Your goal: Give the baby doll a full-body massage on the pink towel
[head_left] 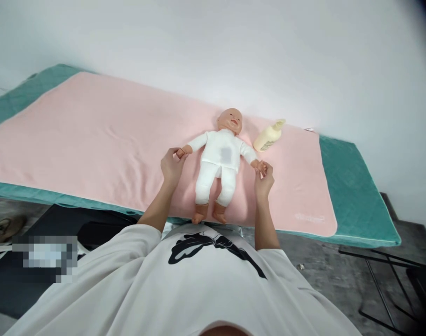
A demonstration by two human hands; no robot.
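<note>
A baby doll (220,158) in a white top and trousers lies on its back on a pink blanket (94,126), head toward the wall and bare feet at the near edge. My left hand (173,164) is closed on the doll's hand at the left of its body. On the other side my right hand (264,179) pinches the doll's other hand. Both doll arms are spread outward. A pale yellow pump bottle (268,137) lies on the blanket to the right of the doll's head, touched by neither hand.
The blanket covers a green padded table (356,196) set against a white wall. Below its front edge, a black item stands on the floor at left, near a shoe (8,228). A black metal frame (381,280) is at lower right.
</note>
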